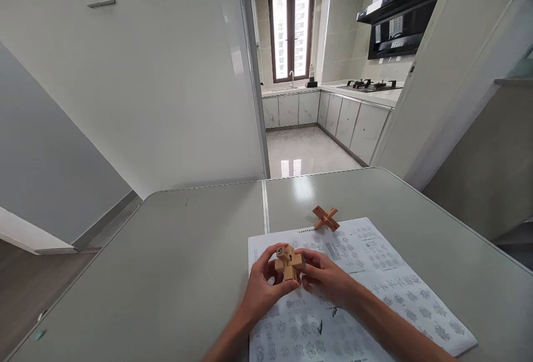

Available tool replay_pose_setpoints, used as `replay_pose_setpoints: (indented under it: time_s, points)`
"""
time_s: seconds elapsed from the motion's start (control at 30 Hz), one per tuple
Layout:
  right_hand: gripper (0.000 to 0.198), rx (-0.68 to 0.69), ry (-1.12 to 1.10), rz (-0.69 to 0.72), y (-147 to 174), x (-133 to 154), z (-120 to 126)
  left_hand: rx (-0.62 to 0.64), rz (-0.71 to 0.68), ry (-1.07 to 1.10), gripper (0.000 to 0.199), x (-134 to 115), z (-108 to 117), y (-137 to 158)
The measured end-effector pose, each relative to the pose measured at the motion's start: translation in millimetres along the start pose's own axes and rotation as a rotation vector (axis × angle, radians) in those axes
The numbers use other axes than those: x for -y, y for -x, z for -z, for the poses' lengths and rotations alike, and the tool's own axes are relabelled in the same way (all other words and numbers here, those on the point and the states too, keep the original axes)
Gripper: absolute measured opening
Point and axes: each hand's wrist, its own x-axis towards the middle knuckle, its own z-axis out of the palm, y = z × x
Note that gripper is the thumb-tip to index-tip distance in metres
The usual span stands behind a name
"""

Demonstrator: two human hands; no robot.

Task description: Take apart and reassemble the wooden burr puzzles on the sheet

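Note:
A light wooden burr puzzle (289,262) of interlocking blocks is held between my two hands above a printed sheet. One block end carries a dark letter-like mark. My left hand (266,284) grips the puzzle from the left, thumb below and fingers at its upper left side. From the right, my right hand (322,274) closes its fingers on the puzzle's right side; some fingertips are hidden behind it. Beyond my hands, a darker wooden cross-shaped puzzle (326,218) rests at the far edge of the instruction sheet (358,284), which shows many small diagrams and handwritten ticks.
The pale table (200,273) has a white seam (265,206) across it and rounded far corners. A small greenish object (40,335) lies near its left edge. Past the table are a white panel (187,84) and a kitchen with cabinets (333,115), a stove and a window.

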Motion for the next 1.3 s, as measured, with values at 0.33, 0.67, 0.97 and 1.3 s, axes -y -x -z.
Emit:
replay_pose_setpoints:
  time_s: [0.33,0.67,0.97,1.3]
  points:
    - [0.063,0.178,-0.142,0.005,1.3,1.8,-0.8,0.029,0.007,0.016,0.078,-0.7,-1.7,2.0]
    - [0.068,0.168,-0.11,0.032,-0.5,-3.8,3.5,0.047,0.013,0.026,0.078,-1.1,-4.0,2.8]
    - [0.056,0.129,-0.073,0.044,2.0,4.2,-1.3,-0.006,-0.009,-0.05,0.073,-1.8,-4.8,3.8]
    - [0.048,0.065,-0.025,0.081,1.2,5.6,-3.3,-0.041,-0.029,-0.078,0.071,-2.8,-7.8,2.6]
